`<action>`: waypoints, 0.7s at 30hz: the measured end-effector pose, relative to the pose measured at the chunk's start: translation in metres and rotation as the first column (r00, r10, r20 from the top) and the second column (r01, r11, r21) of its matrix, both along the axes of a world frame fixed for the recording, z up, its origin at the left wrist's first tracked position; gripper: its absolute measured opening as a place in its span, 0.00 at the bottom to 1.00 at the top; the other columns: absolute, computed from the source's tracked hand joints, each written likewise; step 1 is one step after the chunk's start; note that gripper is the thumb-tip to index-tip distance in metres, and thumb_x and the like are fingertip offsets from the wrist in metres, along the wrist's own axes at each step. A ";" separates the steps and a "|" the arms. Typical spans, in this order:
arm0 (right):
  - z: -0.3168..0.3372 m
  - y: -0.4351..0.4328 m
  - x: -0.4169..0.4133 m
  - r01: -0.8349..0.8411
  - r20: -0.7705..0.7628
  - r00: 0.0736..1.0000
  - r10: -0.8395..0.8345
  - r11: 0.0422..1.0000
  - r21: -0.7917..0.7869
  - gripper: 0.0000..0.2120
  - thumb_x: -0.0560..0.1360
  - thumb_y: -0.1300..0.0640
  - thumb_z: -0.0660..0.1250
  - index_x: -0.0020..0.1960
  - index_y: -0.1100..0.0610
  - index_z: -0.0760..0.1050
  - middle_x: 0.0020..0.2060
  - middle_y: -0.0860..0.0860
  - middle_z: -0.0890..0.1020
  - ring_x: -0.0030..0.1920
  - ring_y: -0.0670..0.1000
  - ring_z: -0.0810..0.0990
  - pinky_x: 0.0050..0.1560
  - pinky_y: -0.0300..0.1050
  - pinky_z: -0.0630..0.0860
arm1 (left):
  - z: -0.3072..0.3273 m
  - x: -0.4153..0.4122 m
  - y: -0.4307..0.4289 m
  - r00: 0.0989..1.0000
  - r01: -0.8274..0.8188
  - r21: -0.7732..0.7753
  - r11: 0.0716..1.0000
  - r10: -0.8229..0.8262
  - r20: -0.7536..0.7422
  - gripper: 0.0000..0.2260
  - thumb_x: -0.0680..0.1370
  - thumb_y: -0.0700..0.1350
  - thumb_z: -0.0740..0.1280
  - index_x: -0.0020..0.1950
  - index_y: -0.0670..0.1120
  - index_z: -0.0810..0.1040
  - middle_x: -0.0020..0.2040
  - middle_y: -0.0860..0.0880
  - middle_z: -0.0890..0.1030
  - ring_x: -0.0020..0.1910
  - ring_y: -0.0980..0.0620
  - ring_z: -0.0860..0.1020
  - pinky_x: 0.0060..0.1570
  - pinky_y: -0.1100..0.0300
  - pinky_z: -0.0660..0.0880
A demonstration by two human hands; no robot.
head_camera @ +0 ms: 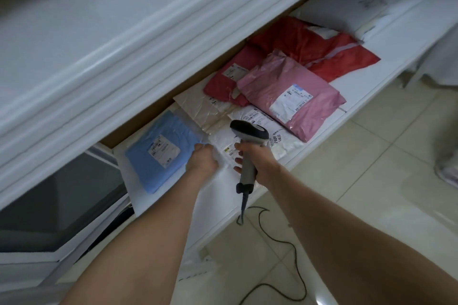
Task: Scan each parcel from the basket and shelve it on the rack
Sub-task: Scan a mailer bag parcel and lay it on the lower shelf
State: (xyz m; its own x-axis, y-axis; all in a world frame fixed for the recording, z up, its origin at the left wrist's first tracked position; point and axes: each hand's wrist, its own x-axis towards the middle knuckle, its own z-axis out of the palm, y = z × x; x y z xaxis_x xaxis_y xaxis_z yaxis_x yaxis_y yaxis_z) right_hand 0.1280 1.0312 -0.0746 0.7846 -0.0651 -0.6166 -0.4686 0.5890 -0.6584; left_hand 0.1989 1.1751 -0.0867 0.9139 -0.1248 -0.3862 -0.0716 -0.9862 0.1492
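A white parcel (223, 156) is being held on the white rack shelf (371, 96), with much of its label being hidden by the barcode scanner (249, 148) raised above it. The scanner's handle is being gripped by the right hand (259, 160), fingers wrapped closed around it. The parcel's left edge is being held by the left hand (202, 162), fingers curled together with their tips hidden. Just left of the white parcel, a blue parcel (158, 153) is being kept flat, its label too blurred to read. Just right of it, a second white parcel (277, 138) is being partly covered by a pink parcel (290, 99); only "2604" is being made out on it. Behind the white parcel a pearly quilted mailer (200, 109) is being overlapped by red parcels (312, 44), and farther right a grey parcel (332, 10) is being blurred by the lens. Below the white parcel, the scanner's black cable (285, 250) is being trailed over the tiled floor (371, 205). No print on the other labels is being resolved.
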 end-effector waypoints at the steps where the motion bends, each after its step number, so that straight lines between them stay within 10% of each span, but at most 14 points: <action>1: 0.008 -0.010 -0.008 0.031 -0.015 0.999 -0.031 0.999 0.014 0.04 0.74 0.66 0.69 0.47 0.60 0.75 0.40 0.55 0.76 0.39 0.53 0.76 0.38 0.47 0.78 | 0.010 -0.004 -0.015 1.000 0.012 -0.016 1.000 -0.013 -0.016 0.23 0.79 0.40 0.61 0.74 0.43 0.63 0.73 0.40 0.60 0.69 0.43 0.67 0.67 0.57 0.66; 14: 0.121 -0.225 -0.144 0.469 -0.087 0.881 -0.464 0.882 0.045 0.02 0.77 0.61 0.67 0.46 0.57 0.74 0.35 0.53 0.76 0.35 0.50 0.76 0.39 0.44 0.73 | 0.123 -0.094 -0.289 0.945 0.316 -0.106 0.943 -0.323 -0.052 0.18 0.80 0.39 0.57 0.70 0.42 0.68 0.68 0.39 0.67 0.61 0.41 0.73 0.55 0.54 0.72; 21: 0.147 -0.394 -0.222 0.567 -0.119 0.821 -0.558 0.821 0.064 0.08 0.76 0.53 0.70 0.52 0.54 0.74 0.40 0.53 0.79 0.40 0.50 0.78 0.41 0.44 0.74 | 0.172 -0.167 -0.482 0.906 0.414 -0.134 0.900 -0.421 -0.033 0.22 0.79 0.37 0.58 0.73 0.46 0.66 0.71 0.41 0.62 0.65 0.41 0.72 0.64 0.53 0.68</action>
